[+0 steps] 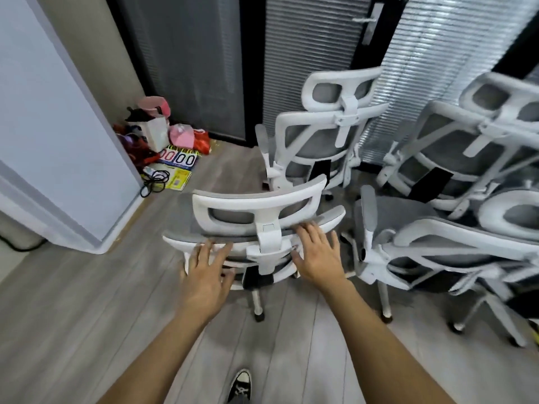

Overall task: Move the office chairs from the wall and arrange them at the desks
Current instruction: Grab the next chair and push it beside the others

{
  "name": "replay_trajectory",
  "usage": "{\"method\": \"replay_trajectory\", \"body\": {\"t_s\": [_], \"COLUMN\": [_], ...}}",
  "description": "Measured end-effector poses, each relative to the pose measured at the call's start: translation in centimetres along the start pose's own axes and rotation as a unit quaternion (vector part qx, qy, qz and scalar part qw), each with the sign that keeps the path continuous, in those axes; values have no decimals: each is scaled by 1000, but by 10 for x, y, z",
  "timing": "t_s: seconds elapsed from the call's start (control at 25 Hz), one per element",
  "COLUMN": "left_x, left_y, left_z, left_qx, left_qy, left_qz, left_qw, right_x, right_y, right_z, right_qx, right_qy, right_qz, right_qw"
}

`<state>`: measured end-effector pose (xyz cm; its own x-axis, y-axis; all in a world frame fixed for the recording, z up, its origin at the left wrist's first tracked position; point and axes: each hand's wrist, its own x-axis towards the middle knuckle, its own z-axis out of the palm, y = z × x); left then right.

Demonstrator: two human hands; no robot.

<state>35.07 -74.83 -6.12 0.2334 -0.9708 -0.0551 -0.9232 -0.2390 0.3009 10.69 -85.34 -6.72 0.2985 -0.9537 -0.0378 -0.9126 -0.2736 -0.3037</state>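
Office chair (259, 204), white frame and grey mesh, stands on the wood floor (87, 301) straight ahead of me, its back facing me. My left hand (207, 266) and right hand (316, 252) rest on its upper back rail, one either side of the headrest post, fingers straight and spread, gripping nothing. More chairs (320, 135) crowd the window blinds (437, 53) beyond and to my right. Bags (157, 132) lie in the far left corner.

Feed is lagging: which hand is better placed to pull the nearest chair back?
Right, probably: the right hand lays its fingers over the backrest rail of the nearest chair; the left hand sits lower, just touching the rail's edge.
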Motion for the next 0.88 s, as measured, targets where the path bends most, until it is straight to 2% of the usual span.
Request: {"method": "replay_trajectory", "body": {"t_s": [0.28, 0.4, 0.56, 0.68, 0.88], "left_x": [-19, -37, -79, -109, -137], "left_y": [0, -11, -25, -43, -58], "left_z": [-2, 0, 0, 1, -5], "left_qx": [24, 21, 3, -38, -59], "left_qy": [42, 22, 55, 77, 24], "left_qz": [-8, 18, 103, 169, 266], "left_qw": [999, 999, 993, 982, 962], "right_x": [-39, -80, -145, -200, -293], "right_y": [-9, 0, -6, -21, -59], "right_z": [6, 12, 8, 15, 46], "right_qx": [-39, -11, 96, 83, 88], "right_qy": [56, 75, 78, 105, 185], "right_qz": [15, -4, 14, 43, 125], "right_qw": [998, 997, 992, 990, 971]}}
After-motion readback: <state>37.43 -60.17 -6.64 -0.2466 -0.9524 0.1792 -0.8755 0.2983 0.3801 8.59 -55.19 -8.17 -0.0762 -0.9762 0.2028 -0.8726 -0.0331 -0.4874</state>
